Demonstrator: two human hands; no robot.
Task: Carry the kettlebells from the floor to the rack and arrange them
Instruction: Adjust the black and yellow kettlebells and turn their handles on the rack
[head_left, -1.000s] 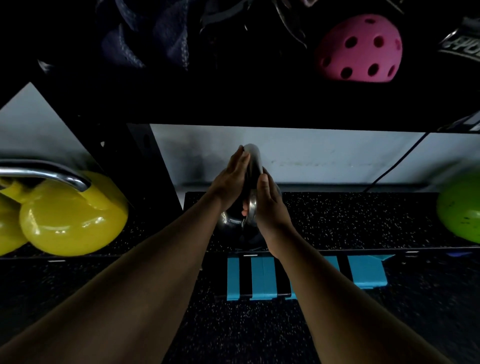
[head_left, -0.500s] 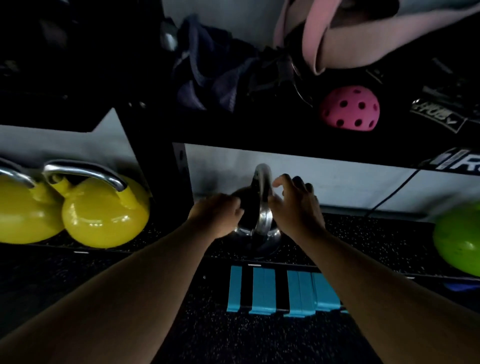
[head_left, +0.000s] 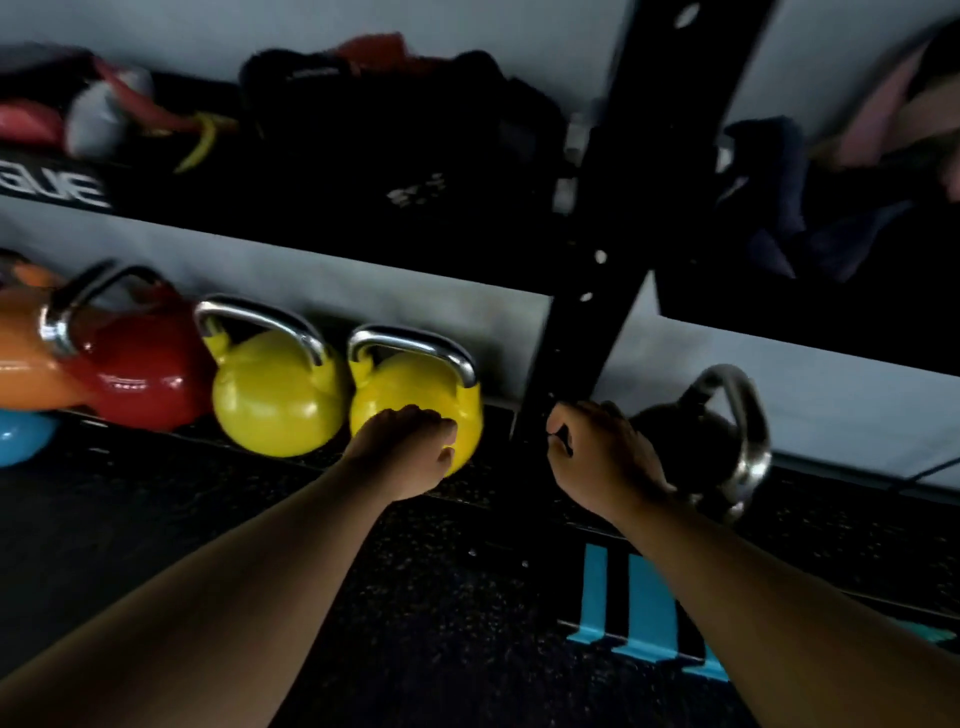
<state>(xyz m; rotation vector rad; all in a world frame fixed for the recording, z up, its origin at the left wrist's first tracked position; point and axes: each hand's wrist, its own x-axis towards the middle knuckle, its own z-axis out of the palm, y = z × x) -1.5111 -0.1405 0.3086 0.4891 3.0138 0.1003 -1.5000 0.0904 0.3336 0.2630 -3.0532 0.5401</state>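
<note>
- Both hands are off the black kettlebell now; a second ago they were wrapped round its chrome handle, setting it down.
- It sits on the low shelf of the rack, just right of the black upright, handle tilted to the right (not squared up with the others).
- View has swung left: row of bells on the same shelf is now visible – orange kettlebell, red kettlebell, two yellow ones.
- Left hand empty, fingers curled loosely together, in front of the right-hand yellow kettlebell; touching it or just hovering, can't tell.
- Right hand also empty, loosely fisted, near the foot of the upright, just left of the black bell.
- Blue kettlebell at far left edge looks lower, possibly on the floor (partly cut off).
- Read: this carry is done. Next is probably nudging the yellow bell or fetching another.
</note>
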